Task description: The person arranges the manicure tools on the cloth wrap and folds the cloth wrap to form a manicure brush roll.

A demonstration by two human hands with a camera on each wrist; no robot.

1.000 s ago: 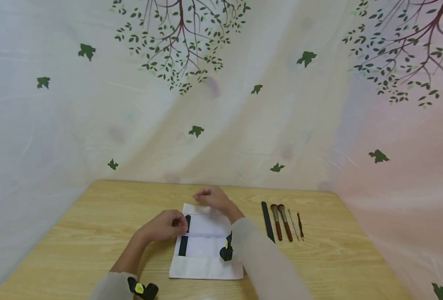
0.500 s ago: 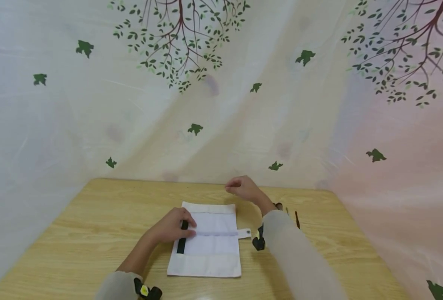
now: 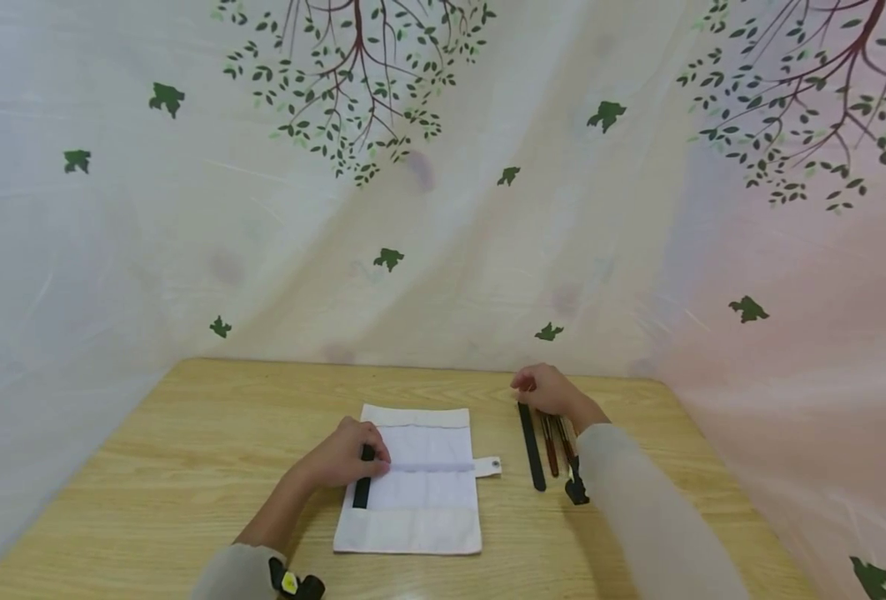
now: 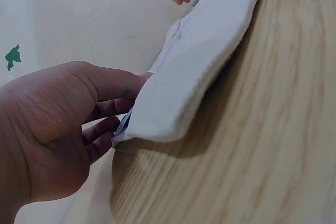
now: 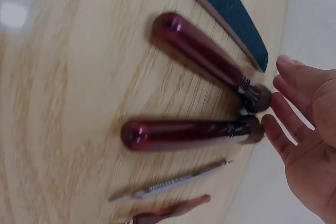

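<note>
A white fabric tool pouch lies unfolded on the table, its snap strap out to the right. Along its left side runs a black nail file, partly covered by my left hand. That hand rests at the pouch's left edge, thumb and fingers relaxed; the left wrist view hides the fingertips' exact contact. My right hand hovers at the far ends of a second black nail file and two brushes with dark red handles. Its fingers are spread and hold nothing, close to the brush heads.
A thin silver metal tool and a small reddish-brown tool lie beside the brushes. Behind the wooden table hangs a pale curtain with leaf prints.
My right hand has moved right from above the pouch to the row of tools, uncovering the strap. My left hand has shifted slightly right onto the pouch, its fingers a little more apart.
</note>
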